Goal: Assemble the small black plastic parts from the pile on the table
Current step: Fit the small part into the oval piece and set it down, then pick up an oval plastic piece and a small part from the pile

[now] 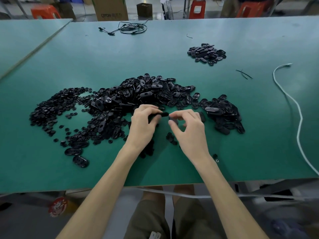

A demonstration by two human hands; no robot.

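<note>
- Olive-brown shorts [150, 219] on one seated person show lowest, below the near edge of the green tabletop [86, 57].
- Two bare forearms reach over that edge to two hands, close together above the tabletop.
- On the left hand [144, 121] the fingers are curled and pinch one small black oval plastic part [160, 115], lifted up in front of the big pile.
- On the right hand [188, 125] the fingers are bent, with the first fingertip at the end of that part. I cannot tell if this hand holds a piece of its own.
- One big pile of black plastic parts [138, 94] lies just behind and beside the hands, far too many to count. Small round pieces [57, 107] fill its left side and oval shells [221, 109] fill its middle and right.
- One small heap of black oval parts [206, 53] sits well apart, far back on the right.
- One white cable [293, 104] snakes down the right side.
- One tangled black wire [133, 28] lies at the far edge.
- Two thin black strips [244, 74] lie crossed near the white cable.
- Three orange plastic stools [197, 8] stand on the floor beyond the tabletop.
</note>
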